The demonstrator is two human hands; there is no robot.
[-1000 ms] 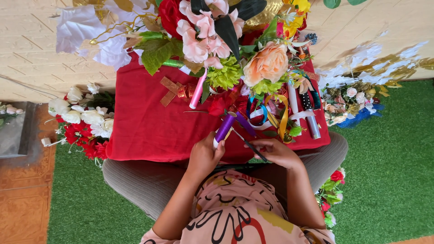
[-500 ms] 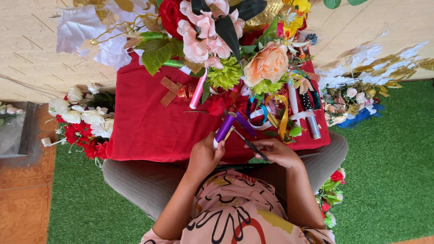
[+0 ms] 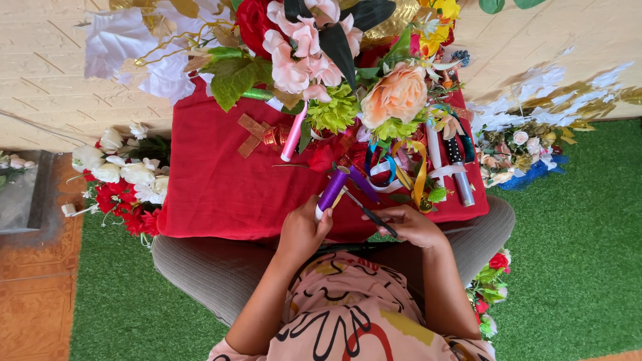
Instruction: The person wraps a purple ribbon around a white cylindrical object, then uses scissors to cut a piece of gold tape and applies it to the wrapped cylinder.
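Head view
Setting: green artificial turf (image 3: 575, 267) on floor, pale brick-pattern wall (image 3: 40, 73) at top, orange tiled strip at far left.
Surface: low table w/ red cloth (image 3: 221, 180), seen from above; person sits at its near edge on a grey ribbed seat (image 3: 200, 267).
Left hand (image 3: 302, 230): fingers curled around lower end of a purple ribbon roll (image 3: 332, 189), roll tilted, upper end pointing toward table centre.
Right hand (image 3: 411, 224): closed in a pinch on a thin dark tool (image 3: 370, 212), prob. scissors or a stick, can't tell which; its tip reaches up to just beside the purple roll.
Roll position: over near edge of cloth, between both hands, just left of the ribbon pile.
Ribbon pile: yellow, blue, white loops (image 3: 408, 175) near right hand, beside a white tube & dark-handled tools (image 3: 458, 167).
On table, far side: big bouquet w/ peach rose (image 3: 398, 97), pink blooms (image 3: 297, 57), green leaves, white paper wrap (image 3: 130, 50).
Also on cloth: pink stick (image 3: 293, 134), brown ribbon cross (image 3: 251, 134).
Floor L: white & red flowers (image 3: 117, 184).
Floor R: white-gold bunch (image 3: 528, 137); small red blooms (image 3: 491, 287) by seat.
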